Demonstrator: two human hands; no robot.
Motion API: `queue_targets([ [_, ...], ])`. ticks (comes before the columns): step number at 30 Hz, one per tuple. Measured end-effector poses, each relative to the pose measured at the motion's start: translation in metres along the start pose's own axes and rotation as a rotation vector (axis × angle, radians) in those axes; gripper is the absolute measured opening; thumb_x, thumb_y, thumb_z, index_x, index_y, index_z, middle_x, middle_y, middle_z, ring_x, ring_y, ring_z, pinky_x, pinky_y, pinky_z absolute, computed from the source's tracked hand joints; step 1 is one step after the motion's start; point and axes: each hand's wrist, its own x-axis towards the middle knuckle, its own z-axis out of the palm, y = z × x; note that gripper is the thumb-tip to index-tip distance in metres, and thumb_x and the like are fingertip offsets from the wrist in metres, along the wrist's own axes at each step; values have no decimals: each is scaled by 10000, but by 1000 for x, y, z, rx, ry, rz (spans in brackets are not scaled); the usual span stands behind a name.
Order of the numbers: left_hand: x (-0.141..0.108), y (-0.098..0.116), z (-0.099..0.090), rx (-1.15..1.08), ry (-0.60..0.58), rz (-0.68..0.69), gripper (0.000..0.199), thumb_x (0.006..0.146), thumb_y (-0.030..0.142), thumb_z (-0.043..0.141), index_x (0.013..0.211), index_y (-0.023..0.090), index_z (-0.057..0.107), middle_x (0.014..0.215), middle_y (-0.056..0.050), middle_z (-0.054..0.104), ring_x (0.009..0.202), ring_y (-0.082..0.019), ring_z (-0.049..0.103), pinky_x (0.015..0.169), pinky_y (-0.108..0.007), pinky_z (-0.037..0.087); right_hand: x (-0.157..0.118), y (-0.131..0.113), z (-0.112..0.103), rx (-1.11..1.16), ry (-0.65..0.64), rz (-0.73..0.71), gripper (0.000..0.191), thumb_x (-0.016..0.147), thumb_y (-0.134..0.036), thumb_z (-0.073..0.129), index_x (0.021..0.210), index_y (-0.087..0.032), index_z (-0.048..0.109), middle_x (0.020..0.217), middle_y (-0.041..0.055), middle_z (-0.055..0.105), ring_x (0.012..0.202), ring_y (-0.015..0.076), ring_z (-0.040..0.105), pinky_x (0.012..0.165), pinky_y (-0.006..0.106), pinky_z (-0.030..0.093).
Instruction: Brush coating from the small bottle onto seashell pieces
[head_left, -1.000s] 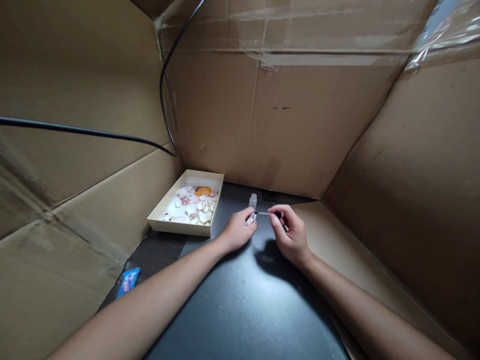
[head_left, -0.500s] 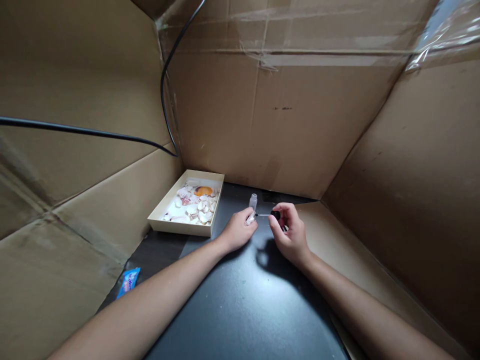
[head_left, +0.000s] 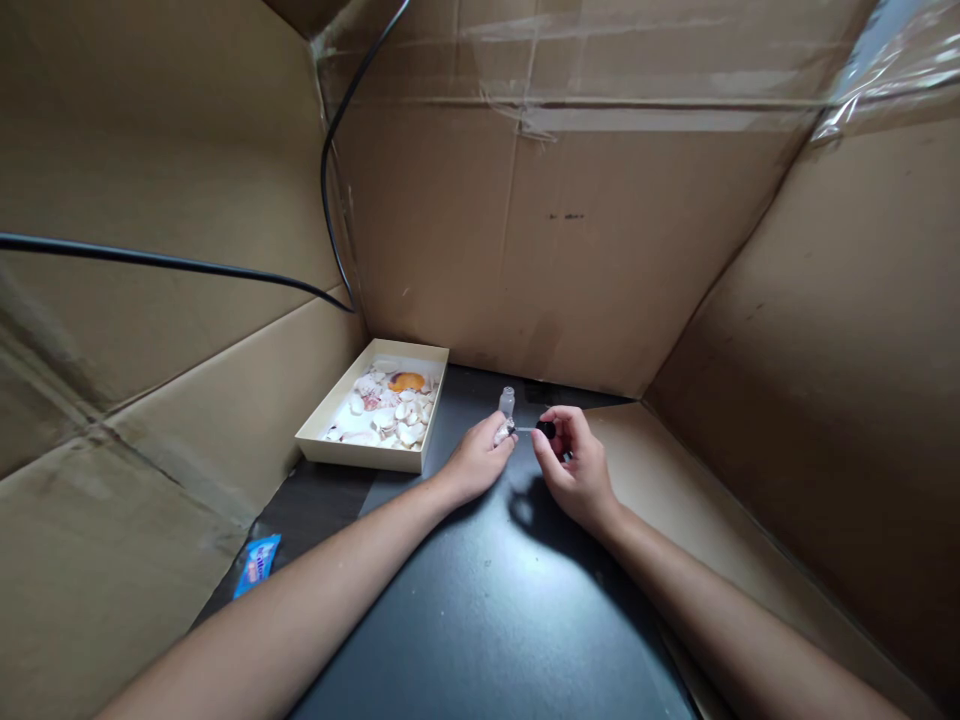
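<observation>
My left hand (head_left: 478, 458) is closed on a small whitish shell-like piece (head_left: 503, 433), pinched between thumb and fingers. My right hand (head_left: 576, 462) grips the black cap of a brush applicator (head_left: 546, 429). Its thin pale stem points left and reaches the piece in my left hand; whether the tip touches it I cannot tell. Just behind my left fingers a small clear glass bottle (head_left: 508, 398) stands upright without a cap. Both hands are above the dark table (head_left: 480, 610), and my right hand casts a shadow on it.
To the left a cream shallow box (head_left: 360, 457) holds many pale seashells (head_left: 405, 420) and one orange shell (head_left: 406, 382). A blue packet (head_left: 257, 565) lies by my left forearm. Cardboard walls (head_left: 570, 250) enclose the table; a black cable (head_left: 325, 170) hangs at the left.
My right hand has moved slightly left with the applicator, bringing the cap closer to my left hand. My left hand has barely moved, and the bottle stays where it stood.
</observation>
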Motion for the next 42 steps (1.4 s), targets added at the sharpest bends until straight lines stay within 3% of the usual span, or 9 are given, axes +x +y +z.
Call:
queue_targets([
  [7, 0, 0, -1, -39, -21, 27, 81, 803, 146, 405, 735, 181, 377, 728, 27, 418, 713, -114, 377, 668, -245, 295, 0, 1, -1, -16, 16, 9, 148, 865, -286, 554, 977, -214, 489, 613, -68, 390, 509, 94, 390, 492, 218, 337],
  [16, -1, 2, 1, -26, 14, 8, 125, 733, 132, 490, 731, 183, 376, 675, 54, 378, 635, -92, 325, 605, -233, 265, 1, 2, -2, -9, 31, 12, 138, 849, -273, 565, 948, -212, 492, 589, -78, 364, 486, 91, 366, 470, 219, 315],
  [21, 0, 3, 1, -35, 23, 34, 123, 721, 129, 501, 774, 182, 402, 692, 55, 397, 644, -88, 346, 611, -224, 283, 1, 1, -2, 32, -53, -2, 137, 864, -283, 554, 961, -212, 488, 619, -66, 410, 507, 94, 394, 490, 222, 341],
  [42, 0, 1, 1, -68, 45, 19, 129, 736, 130, 482, 841, 182, 427, 703, 57, 402, 630, -85, 352, 615, -221, 303, 2, 8, -1, 24, 25, 23, 139, 890, -282, 536, 1001, -215, 486, 651, -61, 405, 539, 93, 404, 518, 215, 345],
])
